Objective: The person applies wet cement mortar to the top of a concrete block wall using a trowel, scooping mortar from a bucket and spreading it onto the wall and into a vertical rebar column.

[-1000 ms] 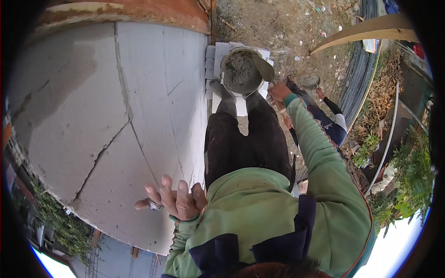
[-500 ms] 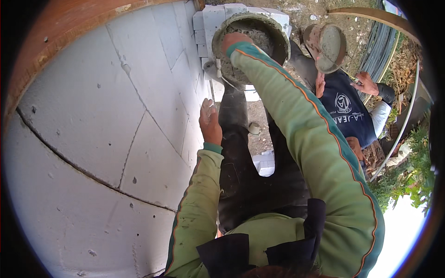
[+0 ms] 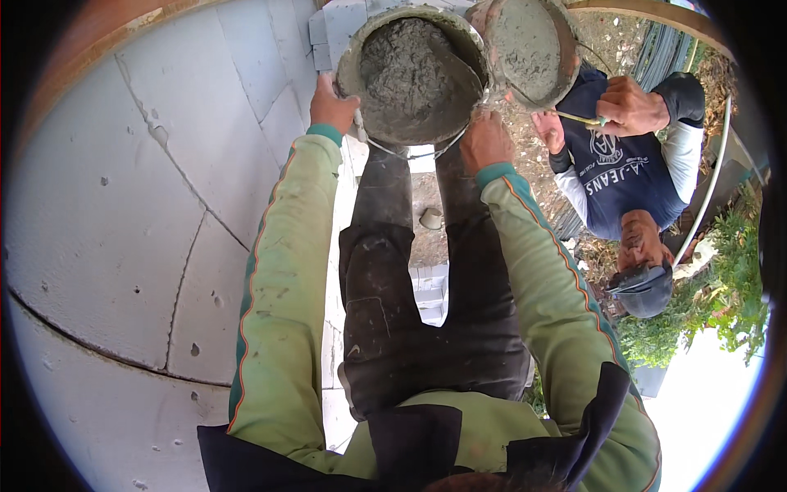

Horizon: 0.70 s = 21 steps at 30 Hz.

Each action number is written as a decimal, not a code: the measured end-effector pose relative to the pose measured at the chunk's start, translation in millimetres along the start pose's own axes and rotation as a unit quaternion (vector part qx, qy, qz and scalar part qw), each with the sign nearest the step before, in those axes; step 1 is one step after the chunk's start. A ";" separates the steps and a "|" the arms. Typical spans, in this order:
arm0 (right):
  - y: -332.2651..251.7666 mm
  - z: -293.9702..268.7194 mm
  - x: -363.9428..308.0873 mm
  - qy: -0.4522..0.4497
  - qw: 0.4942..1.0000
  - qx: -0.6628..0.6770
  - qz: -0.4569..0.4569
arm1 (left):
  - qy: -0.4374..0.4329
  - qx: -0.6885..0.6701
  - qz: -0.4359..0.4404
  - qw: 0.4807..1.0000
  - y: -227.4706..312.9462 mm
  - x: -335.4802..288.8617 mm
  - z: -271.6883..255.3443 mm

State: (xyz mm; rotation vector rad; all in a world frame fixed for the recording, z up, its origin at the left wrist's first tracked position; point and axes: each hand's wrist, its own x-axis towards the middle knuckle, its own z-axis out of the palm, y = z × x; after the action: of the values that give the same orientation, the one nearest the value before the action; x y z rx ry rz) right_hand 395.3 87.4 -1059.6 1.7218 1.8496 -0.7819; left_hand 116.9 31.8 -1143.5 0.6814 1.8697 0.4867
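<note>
A round bucket (image 3: pixel 422 129) caked with cement stands in front of my legs, with lumpy grey wet mortar (image 3: pixel 410 61) inside. My left hand (image 3: pixel 333 108) is closed on its left side near the rim. On the near right side my right hand (image 3: pixel 489 142) grips the bucket by its edge; its fingertips are partly hidden. The thin wire handle (image 3: pixel 410 156) hangs down along the near side between my hands. Touching or nearly touching on the right is a second bucket (image 3: pixel 569 70) with smoother grey mortar, its handle held by a co-worker's hand (image 3: pixel 630 107).
A wall of large white blocks (image 3: pixel 106 246) rises close on my left. White blocks (image 3: pixel 340 20) stand behind the bucket. The co-worker (image 3: pixel 627 180) is at the right. A small cup (image 3: pixel 430 218) lies on the ground between my legs. A pale hose (image 3: pixel 711 193) curves at far right.
My right hand has come out of the bucket's inside to its near right edge. My left hand has moved from beside the wall onto the bucket. The co-worker's bucket has come closer.
</note>
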 end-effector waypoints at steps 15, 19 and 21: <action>-32.3 128.8 25.9 -0.150 0.959 0.211 -0.119 | 0.108 -0.183 -0.061 0.975 -3.3 -117.4 39.3; -25.4 130.0 15.6 -0.148 0.943 0.273 -0.121 | 0.109 -0.097 -0.031 0.989 -10.1 -97.4 20.4; -23.1 141.1 15.3 -0.173 0.920 0.339 -0.094 | 0.114 -0.184 -0.090 0.972 -27.2 -83.8 2.9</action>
State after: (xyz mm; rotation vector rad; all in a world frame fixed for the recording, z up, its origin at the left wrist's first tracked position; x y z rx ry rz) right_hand 367.0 -1.1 -1169.3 1.6245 1.6035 -1.8467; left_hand 138.3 -43.5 -1103.0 0.2118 1.9584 0.7936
